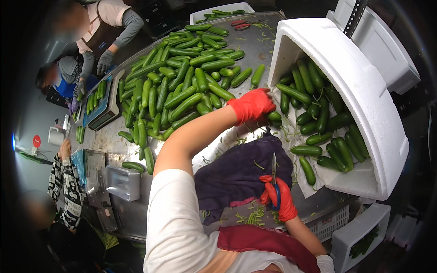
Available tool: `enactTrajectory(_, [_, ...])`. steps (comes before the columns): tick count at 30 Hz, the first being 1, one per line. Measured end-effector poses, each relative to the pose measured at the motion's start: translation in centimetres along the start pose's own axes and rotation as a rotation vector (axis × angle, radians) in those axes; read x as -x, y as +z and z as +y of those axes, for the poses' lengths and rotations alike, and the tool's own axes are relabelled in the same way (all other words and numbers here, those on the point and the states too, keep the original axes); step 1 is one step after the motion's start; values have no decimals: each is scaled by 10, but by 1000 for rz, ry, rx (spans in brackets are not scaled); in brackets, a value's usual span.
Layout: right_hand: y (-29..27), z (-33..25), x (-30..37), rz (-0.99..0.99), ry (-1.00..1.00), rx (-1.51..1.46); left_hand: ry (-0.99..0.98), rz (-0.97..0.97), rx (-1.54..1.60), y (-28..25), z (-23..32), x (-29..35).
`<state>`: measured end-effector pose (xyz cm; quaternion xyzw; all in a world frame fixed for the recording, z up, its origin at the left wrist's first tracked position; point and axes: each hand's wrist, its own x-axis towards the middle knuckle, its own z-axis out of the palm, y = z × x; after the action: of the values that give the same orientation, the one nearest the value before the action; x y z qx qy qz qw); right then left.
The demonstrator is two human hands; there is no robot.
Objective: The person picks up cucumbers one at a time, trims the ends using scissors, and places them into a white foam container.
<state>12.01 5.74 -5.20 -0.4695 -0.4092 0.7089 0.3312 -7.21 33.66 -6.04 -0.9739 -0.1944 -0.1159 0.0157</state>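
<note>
Right hand point(278, 199) clamped on scissors point(274, 168), blades pointing forward. Left hand point(255, 107) curled, 1 cucumber point(274, 117) at its fingertips; cannot tell if gripped. Cucumber probably firm, light, slick in gloves; best held around middle.

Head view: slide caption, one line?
Gloved right hand holding scissors by a dark cloth, gloved left hand between piled cucumbers and a foam box of more.

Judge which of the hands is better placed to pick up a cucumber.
Left, probably: the left hand is between the cucumber pile and the white foam box, while the right hand, lower down, is occupied holding scissors.
</note>
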Motion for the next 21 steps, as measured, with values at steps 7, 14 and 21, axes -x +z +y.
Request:
enactTrajectory(7, [1, -7, 7, 27, -61, -39, -946, -7, 1451, -83, 93, 47])
enactTrajectory(14, [-11, -27, 11, 47, -336, 317, -865, -48, 1871, -98, 156, 78])
enactTrajectory(21, [-13, -59, 45, 78, 193, 194, -926, -266, 1848, -108, 175, 77])
